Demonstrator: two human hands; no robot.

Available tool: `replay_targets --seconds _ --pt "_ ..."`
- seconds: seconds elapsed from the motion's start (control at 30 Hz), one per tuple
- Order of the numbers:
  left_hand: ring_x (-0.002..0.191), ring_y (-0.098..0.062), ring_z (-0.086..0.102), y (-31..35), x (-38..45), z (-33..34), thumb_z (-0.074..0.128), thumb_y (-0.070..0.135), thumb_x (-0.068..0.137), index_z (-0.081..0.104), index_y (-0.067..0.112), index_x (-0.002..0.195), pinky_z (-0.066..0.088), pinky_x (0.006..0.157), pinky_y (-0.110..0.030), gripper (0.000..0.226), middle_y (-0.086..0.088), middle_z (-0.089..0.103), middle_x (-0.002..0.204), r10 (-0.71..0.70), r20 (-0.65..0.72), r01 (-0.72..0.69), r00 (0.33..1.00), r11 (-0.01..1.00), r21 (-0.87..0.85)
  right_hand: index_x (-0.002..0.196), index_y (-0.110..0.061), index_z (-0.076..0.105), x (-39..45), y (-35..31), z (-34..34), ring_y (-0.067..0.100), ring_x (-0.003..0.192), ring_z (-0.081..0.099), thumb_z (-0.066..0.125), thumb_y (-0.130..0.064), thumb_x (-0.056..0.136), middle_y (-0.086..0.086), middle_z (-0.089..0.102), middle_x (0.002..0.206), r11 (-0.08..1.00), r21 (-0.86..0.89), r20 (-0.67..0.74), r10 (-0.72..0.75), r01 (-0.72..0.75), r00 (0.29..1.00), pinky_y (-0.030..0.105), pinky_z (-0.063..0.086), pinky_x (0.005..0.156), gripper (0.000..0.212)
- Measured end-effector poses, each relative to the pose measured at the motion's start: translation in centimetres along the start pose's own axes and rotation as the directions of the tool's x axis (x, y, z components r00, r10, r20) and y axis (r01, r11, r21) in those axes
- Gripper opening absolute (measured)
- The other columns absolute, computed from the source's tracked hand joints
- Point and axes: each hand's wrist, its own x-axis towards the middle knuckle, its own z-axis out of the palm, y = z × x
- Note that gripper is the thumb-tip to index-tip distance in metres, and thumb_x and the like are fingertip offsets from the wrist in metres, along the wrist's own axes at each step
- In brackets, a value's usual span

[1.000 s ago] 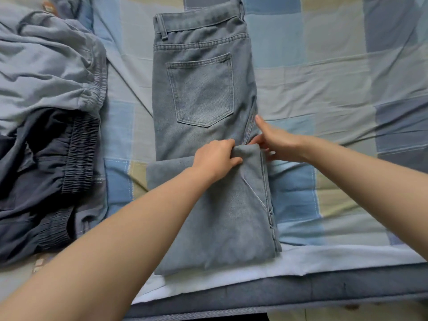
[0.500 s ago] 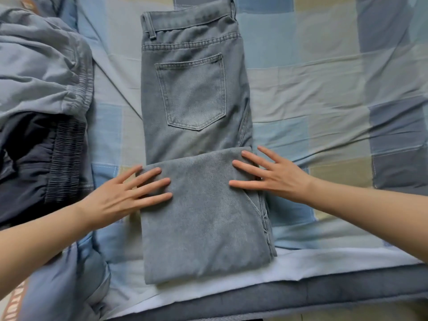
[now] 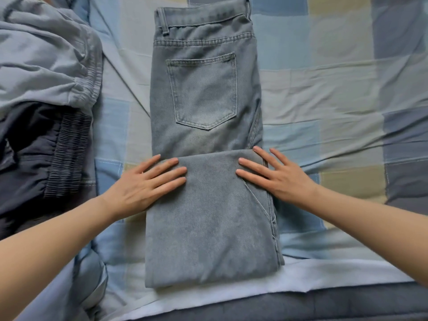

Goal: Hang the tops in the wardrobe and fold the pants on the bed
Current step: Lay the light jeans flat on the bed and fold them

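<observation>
Light blue jeans point(image 3: 203, 93) lie lengthwise on the bed, waistband at the far end and back pocket facing up. Their legs are folded up over the near half, and the folded edge runs across the middle. My left hand point(image 3: 143, 184) lies flat with straight fingers on the left end of that folded edge. On the right end rests my right hand point(image 3: 275, 177), fingers spread and flat on the denim. Neither hand grips the cloth.
A checked blue, grey and beige bedsheet point(image 3: 335, 100) covers the bed. At the left lie light grey pants point(image 3: 46, 61) with an elastic waist and dark navy pants point(image 3: 39, 158) below them. The bed's dark edge point(image 3: 301, 304) runs along the near side.
A second ago my left hand gripped the folded leg end at the middle. It let go, and both hands now lie flat at the two ends of the fold.
</observation>
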Motion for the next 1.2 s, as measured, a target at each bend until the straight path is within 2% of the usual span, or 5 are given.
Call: replay_targets --seconds 0.3,0.47,0.57,0.9,1.2 --pt "0.141 -0.011 0.037 -0.7 1.6 -0.9 0.056 0.043 0.089 0.061 0.037 0.121 0.022 0.117 -0.027 0.033 0.008 0.049 0.146 -0.217 0.426 0.452 0.878 0.668 -0.591 0.142 -0.021 0.045 1.4 2.5 -2.3 0.031 0.139 0.033 0.062 0.001 0.083 -0.002 0.040 0.149 0.905 0.419 0.155 -0.143 0.066 0.978 0.035 0.027 0.115 0.066" --pt "0.104 -0.015 0.059 -9.6 3.9 -4.5 0.048 0.010 0.100 0.065 0.013 0.112 0.041 0.088 -0.027 0.021 0.000 0.063 0.116 -0.873 0.484 0.731 0.053 -0.296 -0.615 0.070 -0.035 0.061 6.1 7.7 -6.0 0.009 0.089 0.062 0.045 -0.020 0.092 -0.025 0.061 0.075 0.136 0.670 0.439 0.720 -0.730 0.537 0.030 0.051 0.076 0.030" --pt "0.109 -0.023 0.066 -11.1 8.3 -6.5 0.073 0.043 0.082 0.061 0.013 0.123 0.055 0.081 -0.038 0.052 -0.005 0.068 0.123 -0.663 0.613 0.309 0.430 -0.530 -0.790 0.091 -0.027 0.067 9.6 11.0 -6.8 0.022 0.087 0.071 0.045 -0.056 0.092 -0.007 0.074 0.090 -0.372 0.749 0.646 0.595 -0.548 0.478 0.037 0.057 0.061 0.037" --pt "0.086 -0.019 0.052 -8.7 10.9 -2.9 0.063 0.029 0.092 0.059 0.016 0.100 0.042 0.074 -0.032 0.016 -0.010 0.056 0.094 -0.864 0.493 0.378 0.103 -0.424 -0.823 0.128 -0.023 0.047 12.3 9.7 -4.8 0.020 0.107 0.061 0.052 -0.043 0.095 -0.002 0.057 0.126 -0.620 0.667 0.744 0.533 -0.412 0.403 0.046 0.057 0.076 0.039" --pt "0.072 -0.007 0.063 -9.0 10.1 -5.0 0.050 0.017 0.100 0.061 0.019 0.092 0.048 0.061 -0.020 0.014 0.009 0.071 0.084 -0.817 0.476 -0.066 0.327 -0.522 -0.850 0.118 -0.031 0.052 11.8 10.1 -5.3 0.012 0.099 0.060 0.054 -0.018 0.096 -0.013 0.063 0.112 -0.677 0.722 0.645 0.584 -0.144 0.492 0.038 0.050 0.076 0.026"
